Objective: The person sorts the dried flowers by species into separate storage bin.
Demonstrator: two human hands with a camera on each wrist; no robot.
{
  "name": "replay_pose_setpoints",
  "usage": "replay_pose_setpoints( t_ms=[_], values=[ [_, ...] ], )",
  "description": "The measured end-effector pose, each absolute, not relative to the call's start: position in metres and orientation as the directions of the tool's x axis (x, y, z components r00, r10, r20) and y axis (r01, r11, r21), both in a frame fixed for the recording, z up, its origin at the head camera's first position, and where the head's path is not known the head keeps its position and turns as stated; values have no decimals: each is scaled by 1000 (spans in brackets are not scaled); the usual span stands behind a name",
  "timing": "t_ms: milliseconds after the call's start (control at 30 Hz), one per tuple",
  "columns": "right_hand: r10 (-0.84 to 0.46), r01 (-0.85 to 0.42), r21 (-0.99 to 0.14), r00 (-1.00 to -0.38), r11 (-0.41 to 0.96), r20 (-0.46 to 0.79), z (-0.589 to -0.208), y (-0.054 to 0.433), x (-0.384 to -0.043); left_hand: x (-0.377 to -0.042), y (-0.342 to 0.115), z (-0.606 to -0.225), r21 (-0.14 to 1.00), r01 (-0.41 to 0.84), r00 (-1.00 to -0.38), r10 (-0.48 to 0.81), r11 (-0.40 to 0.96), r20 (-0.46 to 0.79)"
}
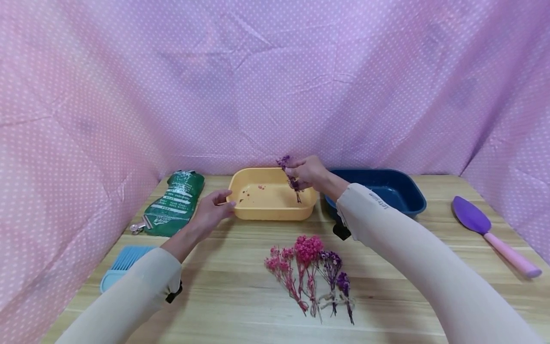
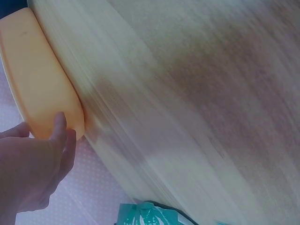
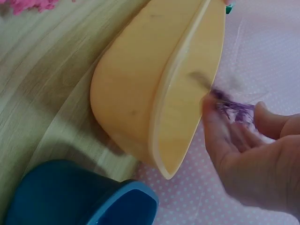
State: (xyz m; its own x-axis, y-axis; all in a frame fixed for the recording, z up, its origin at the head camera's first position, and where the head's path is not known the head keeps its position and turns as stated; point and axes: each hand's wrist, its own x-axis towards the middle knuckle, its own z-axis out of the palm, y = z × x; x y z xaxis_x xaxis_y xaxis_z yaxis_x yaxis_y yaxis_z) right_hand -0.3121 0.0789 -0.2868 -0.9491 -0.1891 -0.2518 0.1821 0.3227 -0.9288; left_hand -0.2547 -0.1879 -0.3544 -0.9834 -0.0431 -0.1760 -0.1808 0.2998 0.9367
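Observation:
In the head view my left hand [image 1: 210, 210] holds the left end of a yellow basin [image 1: 270, 214]. The left wrist view shows its fingertips against the basin's end wall [image 2: 44, 79]. Over the basin's right half, my right hand [image 1: 312, 171] pinches a sprig of purple dried flowers [image 1: 283, 162]. Its lower part hangs above the basin floor, blurred in the right wrist view, where the sprig [image 3: 234, 107] lies between thumb and fingers. Small reddish bits [image 1: 261, 187] lie inside the basin. Nearer me lie bunches of pink dried flowers [image 1: 308, 249] and purple dried flowers [image 1: 331, 263].
A dark blue basin [image 1: 418, 205] stands to the right, partly behind my right arm. Beyond it lies a purple spatula [image 1: 471, 215] with a pink handle. On the left are a green bag [image 1: 176, 205] with a metal clip [image 1: 142, 224] and a blue brush [image 1: 129, 258]. Polka-dot cloth [image 1: 275, 95] surrounds the table.

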Motion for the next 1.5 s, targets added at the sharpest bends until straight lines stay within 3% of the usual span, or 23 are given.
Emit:
replay_pose_setpoints(
  t_ms=[300, 567, 1500],
  values=[
    [-250, 88, -911, -947, 402, -201, -283, 80, -300, -254, -187, -353, 939, -172, -985, -36, 299, -169],
    [-325, 58, -932, -928, 357, -183, -280, 93, -280, -255, -188, -357, 938, -168, -986, -39, 302, -164],
    [-310, 116, -948, -927, 297, -211, -294, 180, -173, -254, -189, -357, 941, -162, -987, -34, 296, -159]
  ],
)
